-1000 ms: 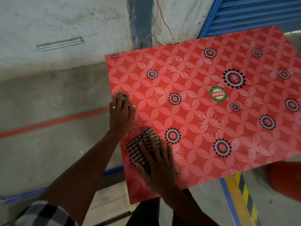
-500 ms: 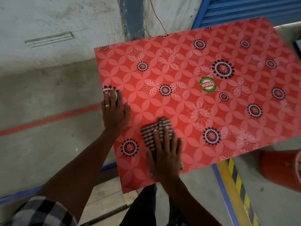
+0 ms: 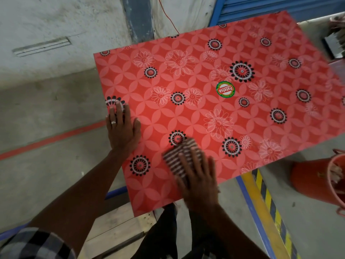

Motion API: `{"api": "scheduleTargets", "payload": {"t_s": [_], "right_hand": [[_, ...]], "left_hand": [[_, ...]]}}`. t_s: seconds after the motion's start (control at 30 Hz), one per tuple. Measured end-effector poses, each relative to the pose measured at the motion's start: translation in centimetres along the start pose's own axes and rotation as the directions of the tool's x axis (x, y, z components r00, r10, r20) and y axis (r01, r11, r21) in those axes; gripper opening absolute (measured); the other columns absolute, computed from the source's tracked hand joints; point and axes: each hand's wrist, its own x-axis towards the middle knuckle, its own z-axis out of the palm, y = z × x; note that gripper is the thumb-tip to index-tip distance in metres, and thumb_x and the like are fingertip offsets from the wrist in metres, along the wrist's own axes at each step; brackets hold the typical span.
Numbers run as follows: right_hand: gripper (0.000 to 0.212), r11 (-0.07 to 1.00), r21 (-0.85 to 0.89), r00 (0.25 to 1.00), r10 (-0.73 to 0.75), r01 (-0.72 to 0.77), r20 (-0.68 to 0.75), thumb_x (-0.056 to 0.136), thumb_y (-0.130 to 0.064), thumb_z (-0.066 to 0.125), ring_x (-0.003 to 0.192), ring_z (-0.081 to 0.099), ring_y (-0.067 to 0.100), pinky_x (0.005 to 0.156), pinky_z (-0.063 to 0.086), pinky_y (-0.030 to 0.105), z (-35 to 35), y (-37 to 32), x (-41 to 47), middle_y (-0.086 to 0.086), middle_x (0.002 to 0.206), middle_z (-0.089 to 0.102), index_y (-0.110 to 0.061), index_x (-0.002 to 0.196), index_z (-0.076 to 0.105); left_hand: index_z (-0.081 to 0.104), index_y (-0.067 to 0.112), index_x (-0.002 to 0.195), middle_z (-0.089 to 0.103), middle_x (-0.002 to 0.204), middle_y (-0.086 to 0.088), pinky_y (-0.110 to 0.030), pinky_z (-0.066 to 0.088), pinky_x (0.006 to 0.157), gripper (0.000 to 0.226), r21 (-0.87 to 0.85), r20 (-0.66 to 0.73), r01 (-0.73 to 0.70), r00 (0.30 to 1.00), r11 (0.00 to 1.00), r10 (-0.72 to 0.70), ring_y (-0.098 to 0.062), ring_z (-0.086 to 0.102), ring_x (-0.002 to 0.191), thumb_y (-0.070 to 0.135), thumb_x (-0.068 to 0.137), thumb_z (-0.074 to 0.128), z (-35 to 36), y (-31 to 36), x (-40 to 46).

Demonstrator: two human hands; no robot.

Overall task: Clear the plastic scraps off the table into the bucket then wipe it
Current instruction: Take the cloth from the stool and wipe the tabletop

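Observation:
The red table with a flower pattern fills the middle of the head view. My right hand presses flat on a striped dark-and-white cloth near the table's front edge. My left hand lies flat with fingers spread on the table's left edge and holds nothing. A red bucket stands on the floor at the right, below the table's near right corner, with pale scraps showing inside. I see no scraps on the tabletop.
A round green-and-red sticker is stuck mid-table. Yellow-and-black and blue floor tape runs past the bucket. A red line crosses the concrete floor at left. A blurred grey object sits at the far right edge.
My right hand has slid the cloth to the right along the table's front part. My left hand stays flat on the left edge. The view has shifted slightly.

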Motion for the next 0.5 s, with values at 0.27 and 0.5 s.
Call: {"api": "scheduleTargets", "payload": {"t_s": [0.27, 0.5], "right_hand": [[0.07, 0.946, -0.024, 0.945, 0.322, -0.324, -0.063, 0.1, -0.061, 0.019, 0.155, -0.005, 0.034, 0.122, 0.007, 0.063, -1.4, 8.4, 1.7, 0.009, 0.169, -0.001, -0.026, 0.161, 0.015], [0.069, 0.993, 0.035, 0.993, 0.113, -0.112, -0.02, 0.101, -0.064, 0.024, 0.154, 0.003, 0.039, 0.121, 0.008, 0.064, 0.0, -1.1, 0.7, 0.014, 0.168, 0.009, -0.028, 0.16, 0.018]], "left_hand": [[0.025, 0.011, 0.162, 0.023, 0.169, -0.018, -0.057, 0.017, 0.126, 0.068, -0.006, -0.025, 0.011, 1.0, 1.0, -0.011, -0.041, 0.022, 0.155, 0.048, 0.104, 0.028, 0.2, 0.2, -0.3], [0.026, 0.009, 0.161, 0.024, 0.168, -0.021, -0.056, 0.014, 0.127, 0.067, -0.013, -0.041, 0.044, 0.998, 0.999, -0.044, -0.043, 0.02, 0.156, 0.046, 0.105, 0.032, 0.4, 1.3, -1.5]]}}
